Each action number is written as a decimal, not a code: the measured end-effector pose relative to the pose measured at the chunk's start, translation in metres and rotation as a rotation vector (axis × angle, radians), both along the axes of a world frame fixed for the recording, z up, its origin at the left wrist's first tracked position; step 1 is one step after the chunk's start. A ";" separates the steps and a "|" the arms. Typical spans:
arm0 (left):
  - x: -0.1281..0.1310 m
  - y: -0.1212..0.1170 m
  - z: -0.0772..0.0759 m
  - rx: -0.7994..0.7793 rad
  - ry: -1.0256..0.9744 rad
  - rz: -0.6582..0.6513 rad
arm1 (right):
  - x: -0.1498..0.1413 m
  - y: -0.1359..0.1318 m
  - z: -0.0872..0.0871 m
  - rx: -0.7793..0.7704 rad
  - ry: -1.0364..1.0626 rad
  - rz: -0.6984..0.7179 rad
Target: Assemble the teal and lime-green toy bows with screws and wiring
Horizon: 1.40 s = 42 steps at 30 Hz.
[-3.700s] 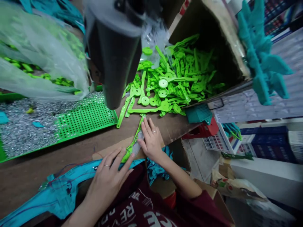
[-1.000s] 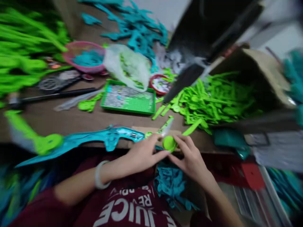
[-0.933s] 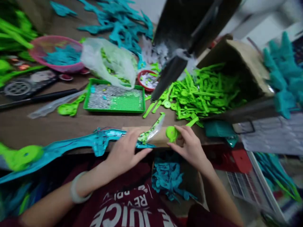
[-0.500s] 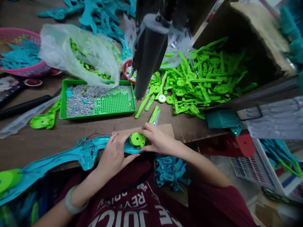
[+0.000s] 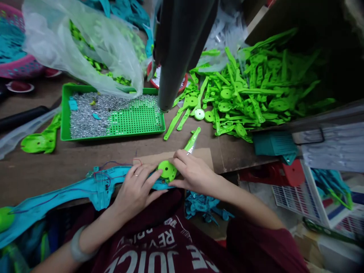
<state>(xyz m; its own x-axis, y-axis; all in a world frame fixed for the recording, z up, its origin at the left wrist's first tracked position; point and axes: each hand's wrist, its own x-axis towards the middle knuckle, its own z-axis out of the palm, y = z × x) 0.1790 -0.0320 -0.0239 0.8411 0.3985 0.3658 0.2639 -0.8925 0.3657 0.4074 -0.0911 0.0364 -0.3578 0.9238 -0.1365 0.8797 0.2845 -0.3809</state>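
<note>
The left hand's (image 5: 135,189) fingers are extended and close together, their tips against the left side of a green disc (image 5: 166,170); how firmly they press, I cannot tell. The right hand's (image 5: 196,172) fingers bend onto the disc's right edge, thumb below and fingertips above, so the piece is held between them. The disc is over the right end of a long blue body (image 5: 66,193), near the front edge of the tabletop (image 5: 93,156) — the left hand covers part of that body. Thin red and dark wires (image 5: 109,163) run along it toward the left. Just past the right hand, a narrow green strip (image 5: 194,137) with a clear piece beside it slants away; the hand hides its near end. A cardboard sheet (image 5: 204,154) lies under this spot. Farther out, a green tray (image 5: 133,134) holds small metal pieces (image 5: 85,119) — a translucent bag (image 5: 51,49) overlaps its back rim. A dark post (image 5: 180,57) stands between the tray and a heap of green parts (image 5: 256,94). Below the tabletop are more blue parts (image 5: 201,206).
</note>
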 end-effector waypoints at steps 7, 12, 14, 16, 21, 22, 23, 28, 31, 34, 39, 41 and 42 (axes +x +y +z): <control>0.000 -0.001 -0.003 -0.010 0.006 -0.002 | -0.002 0.000 0.000 0.015 -0.032 -0.011; -0.001 0.000 -0.003 -0.013 0.013 -0.017 | -0.005 0.004 0.000 0.030 -0.054 0.022; 0.000 0.000 -0.001 -0.002 0.030 -0.030 | -0.008 0.005 0.000 0.020 -0.065 0.005; 0.000 -0.001 0.001 0.017 0.053 -0.022 | -0.010 0.005 0.000 0.001 -0.056 -0.001; 0.002 -0.002 0.007 0.110 0.040 0.009 | 0.009 -0.001 -0.003 -0.055 0.157 -0.050; 0.001 -0.001 0.006 0.133 0.042 -0.028 | 0.016 -0.002 -0.006 -0.018 0.222 -0.188; 0.000 0.000 0.005 0.152 0.048 -0.068 | 0.025 -0.003 -0.010 0.034 0.289 -0.377; -0.013 0.000 -0.008 0.201 0.021 -0.170 | 0.054 0.008 -0.036 -0.055 0.895 -1.157; -0.018 -0.001 -0.015 0.212 -0.014 -0.189 | 0.057 0.016 -0.039 -0.269 1.247 -1.187; -0.020 -0.002 -0.015 0.215 -0.051 -0.191 | 0.055 0.017 -0.033 -0.329 1.352 -1.133; -0.001 -0.010 0.017 0.078 -0.072 -0.046 | 0.053 0.012 -0.029 -0.124 1.389 -1.160; 0.018 -0.011 0.034 0.016 -0.021 0.113 | 0.053 0.013 -0.031 -0.076 1.402 -1.172; 0.028 -0.010 0.040 -0.008 0.002 0.179 | 0.053 0.014 -0.032 -0.069 1.408 -1.172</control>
<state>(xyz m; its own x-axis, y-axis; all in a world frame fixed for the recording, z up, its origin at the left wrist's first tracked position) 0.2072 -0.0424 0.0165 0.7573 0.5445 0.3606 0.4187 -0.8285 0.3718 0.4607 -0.0767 0.0048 0.5235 0.7599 -0.3853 -0.3557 -0.2160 -0.9093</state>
